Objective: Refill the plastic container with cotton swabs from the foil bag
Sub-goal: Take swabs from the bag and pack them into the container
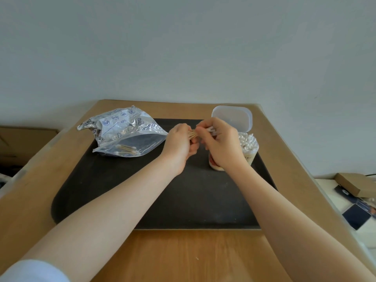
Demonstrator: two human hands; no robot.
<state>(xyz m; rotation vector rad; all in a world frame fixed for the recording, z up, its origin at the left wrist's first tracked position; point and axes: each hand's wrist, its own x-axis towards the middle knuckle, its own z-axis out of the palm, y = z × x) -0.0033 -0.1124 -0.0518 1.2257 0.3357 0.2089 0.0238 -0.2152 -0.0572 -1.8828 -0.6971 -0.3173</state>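
Observation:
A crumpled foil bag (124, 131) lies open on the left of a black mat (183, 200), with a few wooden-stick cotton swabs (126, 150) showing through its clear side. A clear plastic container (249, 147) full of white swab tips stands at the mat's right, its white hinged lid (232, 117) flipped up behind. Between bag and container, my left hand (180, 143) and my right hand (219, 143) together grip a small bunch of cotton swabs (193, 134) held sideways above the mat. My right hand hides the container's left side.
The mat lies on a wooden table (183, 257) against a pale wall. A brown cardboard box (24, 143) sits beyond the table's left edge. At the right, lower down, lie a small brown box (355, 184) and dark blue and white packages (358, 214).

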